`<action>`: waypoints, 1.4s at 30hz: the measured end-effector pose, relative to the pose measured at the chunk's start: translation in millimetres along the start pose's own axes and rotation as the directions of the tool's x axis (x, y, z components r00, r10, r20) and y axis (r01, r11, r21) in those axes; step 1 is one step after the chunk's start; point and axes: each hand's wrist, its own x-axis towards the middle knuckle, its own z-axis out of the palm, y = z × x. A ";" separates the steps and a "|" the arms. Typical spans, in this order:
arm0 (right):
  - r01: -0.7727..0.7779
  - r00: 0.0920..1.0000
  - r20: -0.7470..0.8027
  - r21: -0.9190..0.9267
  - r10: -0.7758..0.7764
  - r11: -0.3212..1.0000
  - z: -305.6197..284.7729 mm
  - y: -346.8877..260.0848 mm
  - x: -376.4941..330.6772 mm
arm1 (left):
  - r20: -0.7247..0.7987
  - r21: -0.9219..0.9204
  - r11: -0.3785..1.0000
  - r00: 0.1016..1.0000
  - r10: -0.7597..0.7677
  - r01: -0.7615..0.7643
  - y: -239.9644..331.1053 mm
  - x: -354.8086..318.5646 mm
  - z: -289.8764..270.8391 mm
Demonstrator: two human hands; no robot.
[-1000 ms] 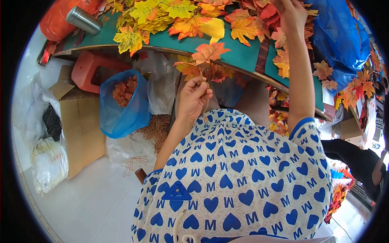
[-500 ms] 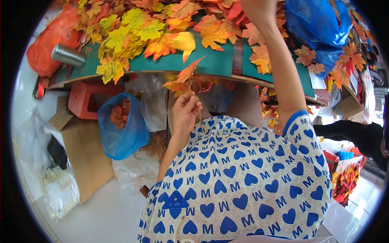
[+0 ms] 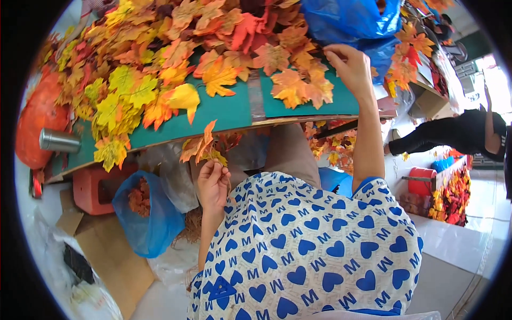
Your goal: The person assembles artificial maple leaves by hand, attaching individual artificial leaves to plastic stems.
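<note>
My left hand [image 3: 213,184] is closed in a pinch on the stems of a sprig of artificial maple leaves [image 3: 200,145]. The sprig, orange with some yellow, stands up from my fingers just below the table's near edge. Over the table, my right hand [image 3: 349,69] has its thumb and fingers drawn together at the right side of the leaf heap. Orange-brown artificial maple leaves [image 3: 272,57] lie left of those fingertips, and a blue plastic bag [image 3: 352,24] is just beyond. Whatever is between the right fingertips is too small to make out.
A heap of leaves [image 3: 154,32] covers the back of the green table [image 3: 229,109]. A metal flask [image 3: 60,141] stands at its left. Below are a blue bag [image 3: 154,229] holding leaves and a cardboard sheet [image 3: 112,240]. Another person [image 3: 453,130] is at the far right.
My right hand has come down from the far side of the leaf heap to its right side. The view has swung right. My left hand keeps hold of the sprig.
</note>
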 end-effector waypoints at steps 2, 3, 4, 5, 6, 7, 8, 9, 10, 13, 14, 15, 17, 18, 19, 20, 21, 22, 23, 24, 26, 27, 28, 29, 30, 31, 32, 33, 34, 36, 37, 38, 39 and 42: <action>-0.086 0.996 0.018 -0.043 0.087 0.995 -6.9 26.7 -13.8 | -0.012 0.012 0.999 0.999 -0.035 0.035 -3.2 3.8 7.0; -0.089 0.995 0.047 -0.079 0.093 0.993 -10.3 30.0 -16.7 | -0.005 0.017 0.999 0.999 -0.041 0.042 -6.3 6.8 10.1; -0.095 0.994 0.039 -0.083 0.099 0.992 -12.4 32.2 -20.1 | 0.031 0.018 0.998 0.998 -0.054 0.054 -9.5 9.8 12.8; -0.077 0.994 0.070 -0.113 0.085 0.991 -13.0 32.7 -25.6 | 0.067 0.020 0.998 0.996 -0.066 0.065 -11.8 12.5 15.6; -0.058 0.992 0.098 -0.145 0.073 0.988 -14.5 31.0 -29.8 | 0.076 0.026 0.997 0.994 -0.073 0.071 -13.3 13.4 18.5; -0.066 0.993 0.087 -0.150 0.080 0.986 -14.7 31.5 -33.1 | 0.054 0.037 0.997 0.996 -0.076 0.074 -14.2 12.3 20.1; -0.121 0.992 -0.002 -0.198 0.123 0.973 -13.5 33.3 -36.9 | 0.033 0.048 0.996 0.996 -0.080 0.078 -15.2 11.2 21.0; -0.180 0.982 -0.092 -0.242 0.162 0.953 -12.3 31.1 -42.4 | 0.045 0.054 0.995 0.995 -0.089 0.086 -13.1 8.5 18.5; -0.248 0.969 -0.086 -0.295 0.233 0.923 -9.1 31.8 -47.4 | 0.001 0.057 0.996 0.997 -0.074 0.074 -12.6 3.6 15.0; -0.338 0.941 -0.095 -0.231 0.325 0.912 8.2 16.7 -71.3 | -0.032 0.053 0.996 0.997 -0.070 0.072 -10.2 -3.3 0.5; -0.298 0.954 -0.114 -0.288 0.276 0.910 16.6 17.8 -77.4 | -0.012 0.026 0.996 0.997 -0.079 0.079 -9.5 -3.0 -2.9; -0.300 0.953 -0.124 -0.276 0.275 0.913 15.5 11.5 -77.6 | 0.010 -0.002 0.996 0.996 -0.088 0.088 -9.7 -0.7 -3.0; -0.236 0.932 -0.330 -0.247 0.147 0.940 15.3 22.2 -77.6 | 0.021 0.005 0.995 0.995 -0.097 0.097 -8.7 1.6 -1.8; -0.175 0.901 -0.434 -0.405 -0.020 0.897 12.4 29.8 -73.5 | 0.036 0.021 0.995 0.995 -0.098 0.098 -7.4 1.7 -2.1; -0.135 0.845 -0.496 -0.557 -0.198 0.820 7.5 39.0 -69.4 | 0.048 0.036 0.995 0.994 -0.100 0.098 -6.1 1.5 -2.2; -0.126 0.860 -0.452 -0.639 -0.238 0.759 1.9 45.8 -67.1 | 0.045 0.032 0.995 0.994 -0.098 0.096 -6.9 -0.8 -4.0; -0.131 0.859 -0.454 -0.641 -0.236 0.756 -4.5 57.4 -64.2 | 0.055 0.034 0.995 0.994 -0.098 0.097 -7.7 -0.3 -3.2; -0.102 0.885 -0.392 -0.689 -0.251 0.717 -8.4 70.1 -61.4 | 0.061 0.036 0.995 0.993 -0.099 0.097 -7.6 -1.1 -3.3; -0.051 0.909 -0.316 -0.728 -0.270 0.683 -8.8 79.6 -57.8 | 0.048 0.029 0.996 0.995 -0.091 0.090 -9.1 -4.6 -5.0; -0.024 0.936 -0.251 -0.745 -0.247 0.666 -10.5 85.8 -57.2 | 0.050 0.061 0.993 0.993 -0.109 0.106 -9.0 -4.0 -4.1; 0.022 0.934 -0.214 -0.765 -0.285 0.644 -16.7 95.8 -55.5 | 0.029 0.119 0.985 0.991 -0.131 0.127 -5.0 -7.6 5.1; 0.063 0.929 -0.182 -0.782 -0.324 0.619 -19.1 96.6 -57.0 | 0.024 0.148 0.983 0.993 -0.114 0.109 -3.7 -9.8 12.4; 0.030 0.934 -0.189 -0.806 -0.305 0.592 -22.0 89.3 -57.3 | 0.002 0.170 0.982 0.996 -0.086 0.085 -4.6 -13.5 15.5; -0.008 0.939 -0.198 -0.829 -0.280 0.559 -29.0 78.8 -59.2 | 0.003 0.199 0.978 0.998 -0.065 0.063 -5.4 -12.0 19.7; -0.046 0.901 -0.315 -0.754 -0.299 0.656 -43.0 69.5 -63.9 | 0.016 0.233 0.971 0.998 -0.055 0.050 -3.0 -7.9 26.9; -0.067 0.850 -0.433 -0.652 -0.299 0.755 -45.6 60.1 -64.3 | 0.032 0.240 0.971 0.999 -0.027 0.018 -1.3 -5.0 31.0; -0.141 0.822 -0.564 -0.337 -0.080 0.931 -42.1 42.9 -65.8 | 0.059 0.239 0.971 0.998 -0.001 -0.013 -1.3 -1.1 32.8; -0.200 0.779 -0.602 0.027 0.175 0.980 -34.2 29.2 -70.0 | 0.021 0.238 0.971 1.000 0.022 -0.027 1.5 -2.0 35.4; -0.151 0.796 -0.520 0.326 0.310 0.933 -22.7 20.9 -78.0 | 0.055 0.209 0.978 0.998 0.011 -0.022 5.1 -2.3 41.7; -0.095 0.859 -0.272 0.748 0.434 0.657 11.7 -10.7 -95.2 | 0.073 0.178 0.983 0.997 0.021 -0.034 7.6 -2.8 40.7; -0.196 0.904 -0.087 0.786 0.420 0.586 24.2 -30.9 -102.7 | 0.084 0.171 0.983 0.995 0.045 -0.059 8.8 -3.3 43.6; -0.305 0.918 0.103 0.802 0.384 0.514 41.0 -49.6 -113.1 | 0.092 0.167 0.982 0.993 0.073 -0.087 9.4 -5.1 42.4; -0.429 0.887 0.298 0.815 0.353 0.390 58.6 -69.8 -122.4 | 0.083 0.165 0.982 0.993 0.083 -0.096 9.6 -6.3 42.2; -0.673 0.738 0.627 0.707 0.249 0.216 102.2 -106.0 -143.1 | 0.102 0.140 0.982 0.989 0.109 -0.123 12.7 -12.1 52.7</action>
